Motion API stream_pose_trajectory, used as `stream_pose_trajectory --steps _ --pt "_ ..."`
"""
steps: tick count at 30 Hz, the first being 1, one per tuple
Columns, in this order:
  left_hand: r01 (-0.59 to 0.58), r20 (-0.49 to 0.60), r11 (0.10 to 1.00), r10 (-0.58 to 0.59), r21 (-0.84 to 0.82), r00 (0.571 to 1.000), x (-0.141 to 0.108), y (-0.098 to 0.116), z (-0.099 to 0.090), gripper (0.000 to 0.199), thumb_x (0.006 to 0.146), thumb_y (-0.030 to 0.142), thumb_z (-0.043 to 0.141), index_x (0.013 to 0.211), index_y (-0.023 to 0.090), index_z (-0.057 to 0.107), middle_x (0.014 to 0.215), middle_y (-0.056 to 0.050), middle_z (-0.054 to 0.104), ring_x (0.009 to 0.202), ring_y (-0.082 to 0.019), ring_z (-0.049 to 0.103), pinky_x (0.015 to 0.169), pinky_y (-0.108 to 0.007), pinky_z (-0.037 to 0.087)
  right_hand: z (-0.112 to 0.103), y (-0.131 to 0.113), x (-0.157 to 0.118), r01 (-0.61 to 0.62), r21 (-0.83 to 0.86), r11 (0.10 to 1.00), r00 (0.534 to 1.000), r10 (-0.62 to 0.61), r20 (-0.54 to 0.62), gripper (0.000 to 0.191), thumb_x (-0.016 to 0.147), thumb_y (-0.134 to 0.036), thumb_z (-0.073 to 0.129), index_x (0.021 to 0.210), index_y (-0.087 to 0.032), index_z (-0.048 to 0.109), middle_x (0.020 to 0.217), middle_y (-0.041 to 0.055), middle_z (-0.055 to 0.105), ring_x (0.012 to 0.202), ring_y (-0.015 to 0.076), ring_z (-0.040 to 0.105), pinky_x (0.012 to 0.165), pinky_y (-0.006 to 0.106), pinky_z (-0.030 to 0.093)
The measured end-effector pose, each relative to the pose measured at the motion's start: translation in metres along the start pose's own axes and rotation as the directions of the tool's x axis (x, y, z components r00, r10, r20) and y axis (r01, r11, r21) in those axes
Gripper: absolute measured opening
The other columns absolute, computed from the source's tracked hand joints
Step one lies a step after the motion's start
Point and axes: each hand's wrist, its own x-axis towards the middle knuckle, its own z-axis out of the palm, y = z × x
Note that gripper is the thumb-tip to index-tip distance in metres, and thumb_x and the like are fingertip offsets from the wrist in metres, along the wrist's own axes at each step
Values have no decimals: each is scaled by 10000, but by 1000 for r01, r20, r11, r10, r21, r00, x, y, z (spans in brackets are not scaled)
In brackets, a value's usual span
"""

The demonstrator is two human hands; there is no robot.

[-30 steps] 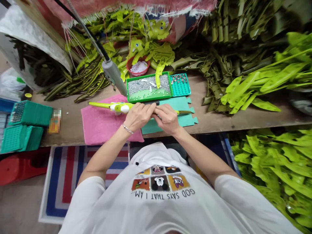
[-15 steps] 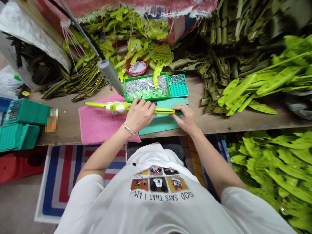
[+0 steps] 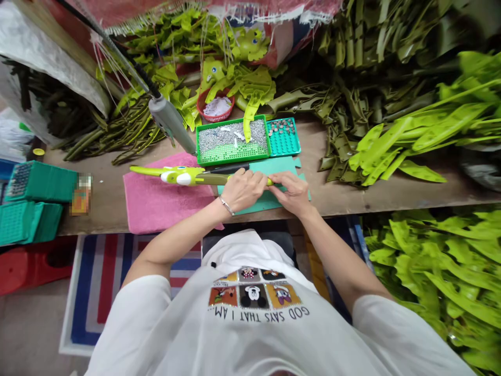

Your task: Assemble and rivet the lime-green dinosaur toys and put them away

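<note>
A long, narrow yellow-green plastic toy piece (image 3: 178, 175) with white patches and an olive underside lies crosswise over the pink cloth (image 3: 172, 209) and the green mat (image 3: 274, 167). My left hand (image 3: 246, 189), with a bracelet at the wrist, is wrapped round its right part. At its right tip, my right hand (image 3: 289, 190) pinches the end between thumb and fingers, close beside the left. The fingers cover much of that end. Behind the piece lies a dark, bar-like object (image 3: 226, 168), partly hidden.
A hanging grey power screwdriver (image 3: 172, 122) stands left of a green tray (image 3: 234, 152) of small screws. Beside it is a teal tray (image 3: 285, 149) with small round parts. A red basket (image 3: 215, 118) sits behind. Lime parts (image 3: 422, 146) are piled right; teal trays (image 3: 43, 180) stand left.
My left hand has slid right along the toy piece, up to my right hand. The piece has turned slightly, showing its olive side, and shifted a little left.
</note>
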Motion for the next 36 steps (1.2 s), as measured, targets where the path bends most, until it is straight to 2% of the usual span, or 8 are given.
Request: stream_pose_trajectory --steps 7,10,14,18,21,25,30,36 --pt "288 -72 956 -283 64 956 -40 -18 -22 527 950 236 538 1425 31 441 1229 -216 646 1142 -335 583 1073 -550 348 -5 -8 1 0 17 1000 1000 0 15 151 853 -314 665 974 -223 674 961 81 770 896 235 726 785 419 599" --pt "398 -6 909 -401 119 916 -65 -27 -21 455 961 99 388 1405 40 471 1042 -180 708 1011 -303 644 1065 -576 369 -4 -20 3 81 10 997 994 -82 70 261 822 -227 641 1082 -214 643 1095 94 755 980 256 704 830 443 554" --pt "341 99 939 -343 41 934 -85 -18 -3 377 969 106 373 1292 66 564 1019 -168 710 1017 -291 654 1011 -509 446 2 -33 5 189 -37 981 941 -170 292 464 742 -158 620 1204 -204 615 1161 77 741 1074 301 644 916 489 448" --pt "337 26 926 -337 -173 941 -121 -28 16 604 911 292 591 1451 102 398 1411 -216 550 1325 -328 501 1120 -526 375 4 -34 1 182 -53 982 897 -143 418 451 755 -138 586 1199 -210 629 1111 72 743 1033 283 634 916 467 412" --pt "439 -99 836 -493 -329 865 -162 -59 29 786 878 365 594 1532 100 248 1575 -238 345 1473 -339 315 1176 -540 307 6 -33 -1 217 -70 974 876 -163 454 470 812 -246 636 1277 -209 586 1206 89 714 1083 301 610 951 488 391" --pt "563 60 763 -576 -318 815 -197 -96 50 818 758 169 534 1529 73 276 1552 -229 394 1495 -375 273 1178 -636 242 16 -38 2 282 -36 959 838 -228 496 478 871 -308 632 1336 -228 555 1212 91 715 1091 290 608 1011 521 351" --pt "486 -28 863 -494 -138 869 -185 -102 49 567 799 97 483 1355 185 551 1285 -150 657 1291 -318 544 1199 -680 113 1 -34 21 244 -1 970 833 -209 512 361 867 -272 612 1227 -246 633 1106 67 738 983 254 639 983 514 364" --pt "302 -157 945 -320 -129 934 -142 -60 45 444 886 222 600 1328 191 585 1126 -138 690 1094 -287 611 1086 -571 384 -57 13 35 198 -118 973 833 -104 543 403 741 -217 563 1128 -257 670 1064 66 738 1030 299 650 983 558 405"
